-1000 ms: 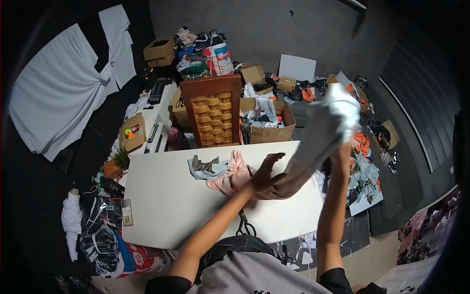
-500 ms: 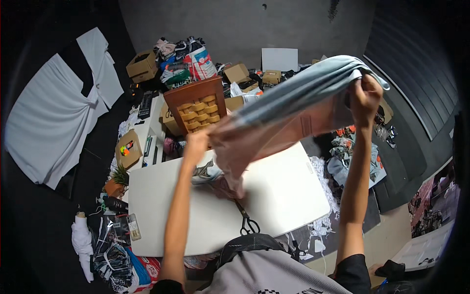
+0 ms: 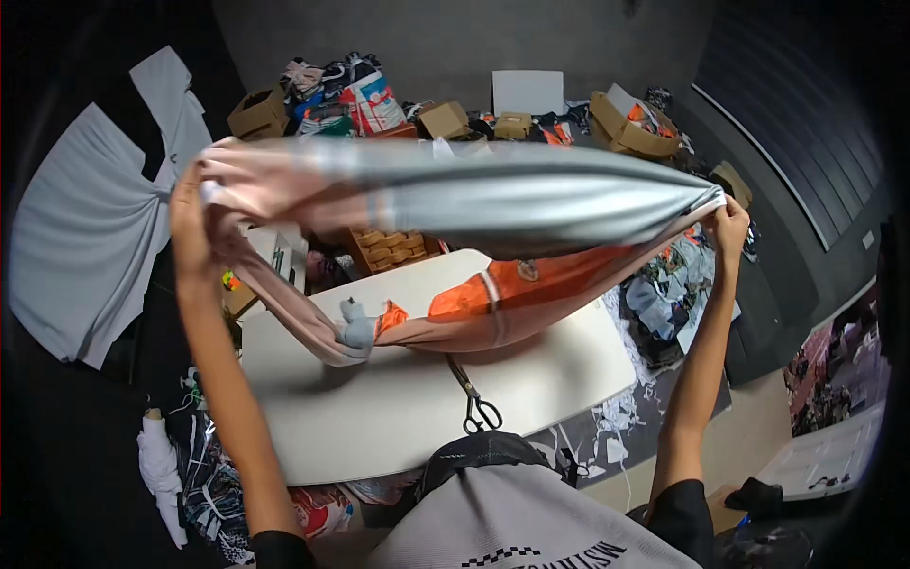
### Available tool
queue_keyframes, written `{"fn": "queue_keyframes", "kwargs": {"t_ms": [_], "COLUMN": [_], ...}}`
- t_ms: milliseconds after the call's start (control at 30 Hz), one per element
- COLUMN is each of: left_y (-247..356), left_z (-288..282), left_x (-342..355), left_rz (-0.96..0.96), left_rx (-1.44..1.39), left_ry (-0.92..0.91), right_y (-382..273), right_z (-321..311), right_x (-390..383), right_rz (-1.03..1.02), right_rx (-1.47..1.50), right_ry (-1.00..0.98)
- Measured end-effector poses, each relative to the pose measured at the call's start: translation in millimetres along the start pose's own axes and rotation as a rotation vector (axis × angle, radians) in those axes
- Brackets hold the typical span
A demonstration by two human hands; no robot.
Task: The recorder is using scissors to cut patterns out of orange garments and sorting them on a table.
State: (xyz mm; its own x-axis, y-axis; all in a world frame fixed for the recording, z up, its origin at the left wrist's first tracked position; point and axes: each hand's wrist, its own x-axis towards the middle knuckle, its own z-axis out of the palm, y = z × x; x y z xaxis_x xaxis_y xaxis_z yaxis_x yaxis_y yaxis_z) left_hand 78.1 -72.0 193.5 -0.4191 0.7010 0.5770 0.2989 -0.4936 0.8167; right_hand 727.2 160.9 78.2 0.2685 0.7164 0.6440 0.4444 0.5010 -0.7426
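Note:
A long piece of fabric [image 3: 531, 194] in grey and dusty pink, with orange areas, is stretched wide above the white table and blurred by motion. My left hand [image 3: 191, 213] is closed on its pink left end, high at the left. My right hand [image 3: 730, 226] pinches a grey corner at the right. Between them the upper edge runs nearly level, and the lower part sags in a curve over the tabletop. Black-handled scissors [image 3: 482, 413] lie near the table's front edge, their blades pointing away and partly under the hanging cloth.
The white table [image 3: 322, 427] stands before me, a wooden chair with a woven back [image 3: 393, 248] behind it. Cardboard boxes [image 3: 633, 128] and stuffed bags [image 3: 370, 102] line the back wall. Scraps [image 3: 621, 408] litter the floor at right. White cloth [image 3: 81, 228] hangs at far left.
My left hand has moved far left and up, my right hand slightly right and down. The fabric went from a slanted bundle to spread wide, showing its orange part.

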Motion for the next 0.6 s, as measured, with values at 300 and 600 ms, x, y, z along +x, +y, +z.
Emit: {"fn": "queue_keyframes", "kwargs": {"t_ms": [300, 600], "left_y": [13, 38], "left_z": [-95, -67], "left_x": [40, 25], "left_rz": [0.165, 0.058], "left_rx": [0.468, 0.251], "left_ry": [-0.039, 0.304], "right_y": [63, 23], "right_z": [-102, -6], "right_x": [65, 34], "right_rz": [0.144, 0.336], "right_rx": [0.113, 0.621], "right_ry": [-0.059, 0.258]}}
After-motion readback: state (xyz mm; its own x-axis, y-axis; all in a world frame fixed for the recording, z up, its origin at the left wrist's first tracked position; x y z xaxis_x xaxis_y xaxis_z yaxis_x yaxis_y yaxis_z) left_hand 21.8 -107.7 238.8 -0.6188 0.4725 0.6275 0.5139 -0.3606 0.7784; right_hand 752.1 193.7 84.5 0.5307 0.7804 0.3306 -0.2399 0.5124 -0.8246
